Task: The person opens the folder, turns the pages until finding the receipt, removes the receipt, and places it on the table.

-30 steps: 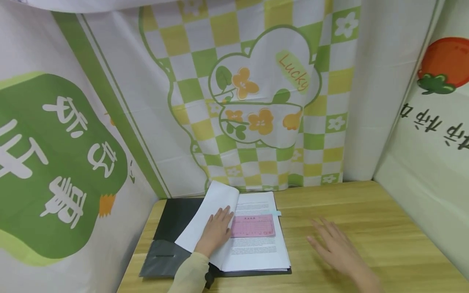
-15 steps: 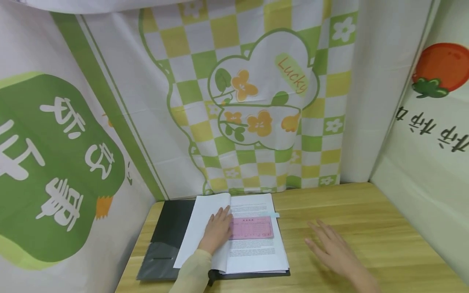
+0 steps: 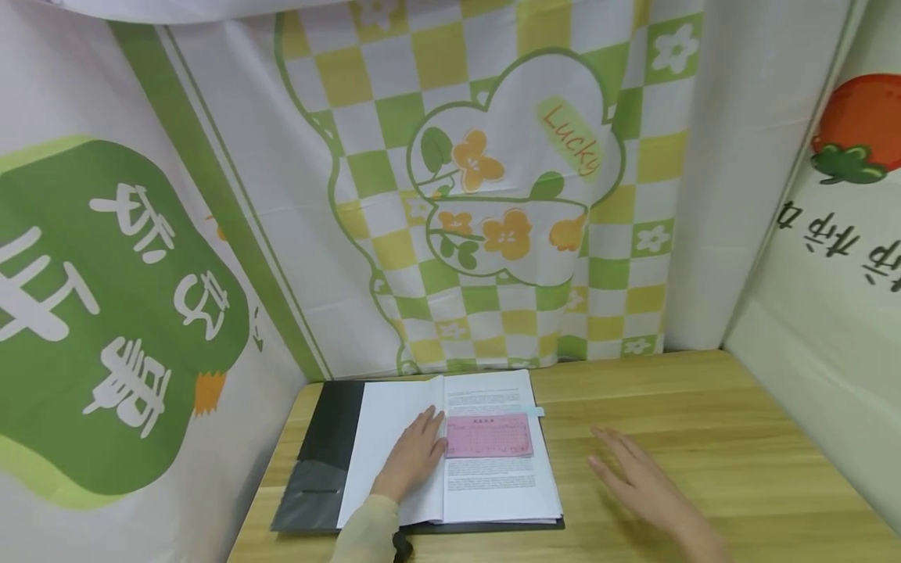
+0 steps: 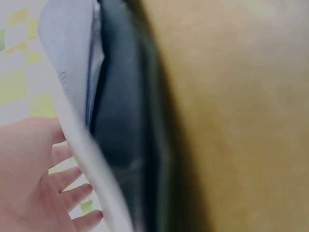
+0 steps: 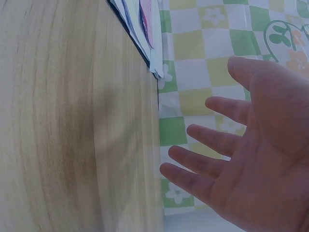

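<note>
A black folder (image 3: 329, 426) lies spread on the table with white printed sheets (image 3: 486, 508) inside. On the right-hand page rests a pink printed slip (image 3: 489, 435), and a pale blue tab (image 3: 539, 412) sticks out at that page's edge. My left hand (image 3: 411, 456) presses on the blank left page (image 3: 376, 414) beside the fold, fingers extended. In the left wrist view that hand (image 4: 36, 181) has its fingertips at the curved paper (image 4: 72, 63). My right hand (image 3: 644, 481) hovers to the right of the folder, fingers spread and holding nothing; the right wrist view shows its palm (image 5: 270, 145).
The wooden table (image 3: 655, 391) extends to the right of the folder. A checkered cloth (image 3: 486, 313) hangs behind it. Printed white fabric walls stand on the left (image 3: 274, 414) and the right (image 3: 809, 352). A dark band (image 3: 402, 546) shows by the left sleeve.
The turned sheet under my left hand has gone from lifted and slanted to lying flat on the left side. My right hand has stayed nearly where it was.
</note>
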A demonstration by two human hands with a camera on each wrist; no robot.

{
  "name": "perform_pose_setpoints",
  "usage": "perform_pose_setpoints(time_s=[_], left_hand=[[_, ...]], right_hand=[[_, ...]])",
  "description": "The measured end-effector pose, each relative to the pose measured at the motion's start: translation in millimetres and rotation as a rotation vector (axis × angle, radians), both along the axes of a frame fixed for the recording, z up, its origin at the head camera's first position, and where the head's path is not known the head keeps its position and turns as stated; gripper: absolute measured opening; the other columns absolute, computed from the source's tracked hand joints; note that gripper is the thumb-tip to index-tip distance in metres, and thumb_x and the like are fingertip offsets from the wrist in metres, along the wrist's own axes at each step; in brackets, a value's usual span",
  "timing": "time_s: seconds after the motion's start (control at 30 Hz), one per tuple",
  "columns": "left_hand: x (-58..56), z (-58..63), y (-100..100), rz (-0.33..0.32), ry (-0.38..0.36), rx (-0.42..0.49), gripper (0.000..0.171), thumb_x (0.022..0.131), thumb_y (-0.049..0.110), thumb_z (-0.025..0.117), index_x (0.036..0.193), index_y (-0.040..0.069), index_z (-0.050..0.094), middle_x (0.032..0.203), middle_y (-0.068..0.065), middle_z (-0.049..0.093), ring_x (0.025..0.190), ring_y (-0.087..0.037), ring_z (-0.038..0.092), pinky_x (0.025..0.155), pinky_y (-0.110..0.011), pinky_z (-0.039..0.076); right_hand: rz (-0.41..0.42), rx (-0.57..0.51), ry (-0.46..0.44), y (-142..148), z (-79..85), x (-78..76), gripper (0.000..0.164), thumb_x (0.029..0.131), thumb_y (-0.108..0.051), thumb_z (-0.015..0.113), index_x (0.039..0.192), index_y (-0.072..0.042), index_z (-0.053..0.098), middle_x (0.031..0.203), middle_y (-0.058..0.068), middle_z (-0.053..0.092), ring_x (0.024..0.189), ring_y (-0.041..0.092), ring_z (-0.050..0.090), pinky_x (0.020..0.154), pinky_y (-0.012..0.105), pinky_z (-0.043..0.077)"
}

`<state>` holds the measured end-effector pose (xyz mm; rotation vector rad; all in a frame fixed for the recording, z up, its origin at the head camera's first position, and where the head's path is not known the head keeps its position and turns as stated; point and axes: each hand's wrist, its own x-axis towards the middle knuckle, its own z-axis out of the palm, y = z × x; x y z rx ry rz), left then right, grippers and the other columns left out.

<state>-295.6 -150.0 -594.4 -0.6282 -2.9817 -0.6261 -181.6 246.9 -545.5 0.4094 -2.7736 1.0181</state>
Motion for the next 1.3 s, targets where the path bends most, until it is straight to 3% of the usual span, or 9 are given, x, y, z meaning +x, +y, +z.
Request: perform_pose_setpoints(time_s=[0.23, 0.6, 0.83, 1.0, 1.13, 1.3], left_hand=[[-3.7, -16.2, -9.7, -0.01, 0.003, 0.138, 0.059, 0.108, 0.031, 0.055, 0.157, 0.0, 0.045, 0.164, -0.027, 0.036, 0.15, -0.049, 0.036, 0.119, -0.064, 0.031], [-6.2, -9.9, -21.5, 0.028, -0.108, 0.271, 0.054, 0.102, 0.024, 0.069, 0.15, 0.003, 0.055, 0.15, -0.025, 0.047, 0.139, -0.047, 0.046, 0.116, -0.064, 0.037], [-2.1, -4.7, -28.9, 0.068, -0.228, 0.32, 0.056, 0.102, 0.027, 0.069, 0.153, 0.009, 0.054, 0.154, -0.023, 0.044, 0.143, -0.047, 0.04, 0.115, -0.067, 0.035], [0.8, 4.0, -35.9, 0.074, -0.323, 0.384, 0.059, 0.102, 0.026, 0.07, 0.154, 0.006, 0.051, 0.15, -0.023, 0.045, 0.135, -0.047, 0.047, 0.109, -0.067, 0.043], [-1.1, 1.3, -41.7, 0.096, -0.41, 0.476, 0.061, 0.103, 0.032, 0.069, 0.156, 0.007, 0.051, 0.149, -0.019, 0.046, 0.134, -0.042, 0.047, 0.107, -0.062, 0.045], [-5.7, -8.9, -48.5, 0.106, -0.483, 0.561, 0.066, 0.103, 0.039, 0.069, 0.157, 0.008, 0.049, 0.155, -0.019, 0.043, 0.14, -0.041, 0.043, 0.114, -0.062, 0.039]], right_hand=[[0.002, -0.027, -0.013, -0.1, -4.1, -0.3, 0.054, 0.111, -0.032, 0.056, 0.153, 0.0, 0.049, 0.149, 0.031, 0.052, 0.134, 0.057, 0.05, 0.104, 0.077, 0.039], [0.015, -0.109, -0.098, -3.7, -1.8, 3.9, 0.055, 0.112, -0.033, 0.052, 0.154, 0.002, 0.046, 0.152, 0.032, 0.049, 0.137, 0.059, 0.046, 0.106, 0.077, 0.038], [0.033, -0.148, -0.149, -10.3, -0.9, 8.7, 0.055, 0.113, -0.033, 0.052, 0.154, 0.002, 0.046, 0.153, 0.033, 0.048, 0.133, 0.057, 0.051, 0.103, 0.071, 0.046], [0.011, -0.158, -0.176, -18.1, -1.2, 10.6, 0.054, 0.112, -0.031, 0.054, 0.154, 0.002, 0.047, 0.152, 0.032, 0.05, 0.13, 0.055, 0.054, 0.101, 0.069, 0.049], [0.006, -0.171, -0.218, -24.5, 0.3, 11.2, 0.056, 0.111, -0.033, 0.055, 0.154, 0.002, 0.046, 0.149, 0.034, 0.051, 0.129, 0.053, 0.056, 0.101, 0.068, 0.049], [0.014, -0.186, -0.279, -31.1, 4.5, 12.3, 0.059, 0.111, -0.037, 0.055, 0.155, 0.002, 0.045, 0.151, 0.034, 0.049, 0.128, 0.051, 0.058, 0.1, 0.067, 0.05]])
